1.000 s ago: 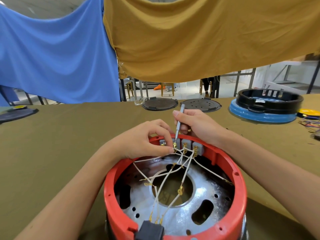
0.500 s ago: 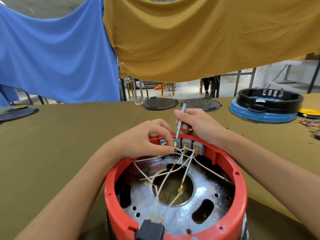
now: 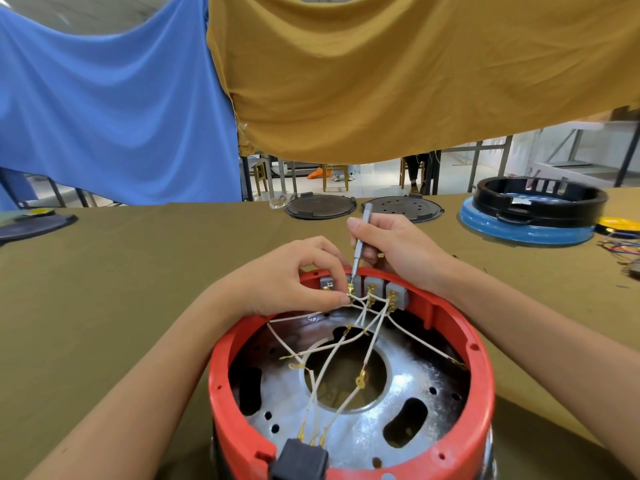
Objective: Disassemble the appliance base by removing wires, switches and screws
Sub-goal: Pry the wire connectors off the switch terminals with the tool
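A round red appliance base [image 3: 479, 362] stands open side up at the bottom centre, with a shiny metal plate [image 3: 377, 427] inside. White wires [image 3: 372, 344] with brass terminals run from a black socket [image 3: 300, 459] at the near rim to grey switches [image 3: 394, 294] on the far rim. My left hand [image 3: 287, 278] pinches a wire terminal at the switches. My right hand [image 3: 398, 247] grips a slim grey screwdriver [image 3: 360, 242], its tip down on a switch terminal.
The olive table [image 3: 121, 289] carries two dark round lids [image 3: 320, 205] at the far edge, a black ring on a blue base [image 3: 533, 216] at far right, loose coloured wires [image 3: 623, 247] at the right edge, and a dark disc [image 3: 33, 225] far left. Blue and mustard cloths hang behind.
Both hands stay at the switches. The screwdriver has shifted slightly to the right and more upright, tip still on the terminal.
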Motion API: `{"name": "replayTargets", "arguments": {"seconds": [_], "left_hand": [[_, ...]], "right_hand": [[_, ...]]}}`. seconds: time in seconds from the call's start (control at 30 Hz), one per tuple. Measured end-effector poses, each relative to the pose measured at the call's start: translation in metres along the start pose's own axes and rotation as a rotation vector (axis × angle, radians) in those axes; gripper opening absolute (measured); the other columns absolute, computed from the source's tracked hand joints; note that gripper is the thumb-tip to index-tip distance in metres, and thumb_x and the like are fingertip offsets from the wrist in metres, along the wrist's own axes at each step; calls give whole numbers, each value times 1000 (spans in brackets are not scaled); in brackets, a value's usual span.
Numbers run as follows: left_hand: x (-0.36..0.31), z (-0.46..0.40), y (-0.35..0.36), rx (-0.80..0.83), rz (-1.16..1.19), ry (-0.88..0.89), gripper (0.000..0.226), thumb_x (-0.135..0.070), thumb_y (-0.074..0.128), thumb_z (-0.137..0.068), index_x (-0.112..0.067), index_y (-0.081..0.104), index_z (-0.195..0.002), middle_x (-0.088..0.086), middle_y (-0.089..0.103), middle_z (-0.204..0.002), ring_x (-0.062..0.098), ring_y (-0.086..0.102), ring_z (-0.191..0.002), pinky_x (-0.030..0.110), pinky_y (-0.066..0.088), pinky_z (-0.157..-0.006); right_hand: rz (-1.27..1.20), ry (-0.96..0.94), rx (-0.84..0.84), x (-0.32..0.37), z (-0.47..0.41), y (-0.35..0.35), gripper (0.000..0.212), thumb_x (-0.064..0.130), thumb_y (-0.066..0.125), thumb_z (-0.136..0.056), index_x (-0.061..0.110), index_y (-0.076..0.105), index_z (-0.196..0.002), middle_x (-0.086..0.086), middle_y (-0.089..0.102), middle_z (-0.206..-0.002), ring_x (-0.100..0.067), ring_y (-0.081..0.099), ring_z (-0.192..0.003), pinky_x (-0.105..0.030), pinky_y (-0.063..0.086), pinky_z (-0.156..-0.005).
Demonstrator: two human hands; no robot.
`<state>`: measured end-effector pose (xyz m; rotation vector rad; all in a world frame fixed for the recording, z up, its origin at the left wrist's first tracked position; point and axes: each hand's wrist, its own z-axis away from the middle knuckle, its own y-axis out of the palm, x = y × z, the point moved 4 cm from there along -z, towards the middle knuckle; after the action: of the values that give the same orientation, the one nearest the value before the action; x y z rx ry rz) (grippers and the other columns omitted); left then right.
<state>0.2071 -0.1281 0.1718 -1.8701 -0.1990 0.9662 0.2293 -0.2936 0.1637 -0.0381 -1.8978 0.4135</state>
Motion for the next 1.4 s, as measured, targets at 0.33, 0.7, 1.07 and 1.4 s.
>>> {"name": "replayTargets", "arguments": {"seconds": [0.33,0.7,1.07,1.4], "left_hand": [[-4,0,-1,-10,34,11,12,-21,80,-83,-31,75,-79,-13,57,-111,4,57,-112,26,39,-105],[-2,1,-1,-1,13,-2,10,-25,79,-85,-32,74,-79,-15,57,-116,1,56,-112,26,38,-104],[-2,1,-1,7,6,4,8,-25,78,-85,-31,75,-80,-14,57,-117,1,56,-112,24,38,-102],[-1,1,0,8,8,9,10,-28,78,-85,-34,74,-79,-17,56,-117,1,56,-113,27,38,-104]], "right_hand": [[204,-263,37,24,9,8,36,29,52,-103,-3,60,-88,-11,50,-73,-22,46,-65,-35,42,-62],[160,-197,-65,19,9,3,34,32,52,-103,12,63,-78,1,52,-61,-11,48,-58,-24,44,-62],[155,-188,-55,17,8,2,33,32,52,-103,13,61,-77,4,51,-58,-8,47,-55,-22,43,-59],[47,-141,-50,12,6,2,33,32,52,-103,13,62,-78,3,50,-57,-9,45,-55,-20,45,-60]]}}
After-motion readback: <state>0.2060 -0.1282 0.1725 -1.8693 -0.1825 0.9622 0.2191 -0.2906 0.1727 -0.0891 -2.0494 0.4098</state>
